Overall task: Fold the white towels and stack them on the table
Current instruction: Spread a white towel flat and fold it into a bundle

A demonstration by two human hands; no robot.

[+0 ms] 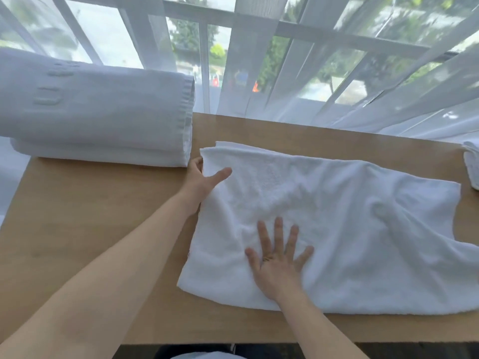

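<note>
- Right now the white towel lies spread across the wooden table, already doubled by the look of its layered left edge, with its right end rumpled and trailing toward the near edge.
- Left hand is at the towel's far-left corner: thumb lies on top, fingers are tucked behind the edge, so it looks to be pinching that corner.
- Right hand lies flat with fingers splayed, pressing the cloth near the front edge, grasping nothing.
- Terry cloth like this should be soft, limp and light; it won't hold a shape, and wrinkles ripple out around the pressing palm.
- Best hold, I'd judge: pinch corners or the hemmed edge, since a grab in the middle only bunches it.
- It likely grips the wood rather than sliding, so lift to fold, don't drag.
- Folded stack waits at far left, just beside the left hand; another small towel peeks in at the right edge.
</note>
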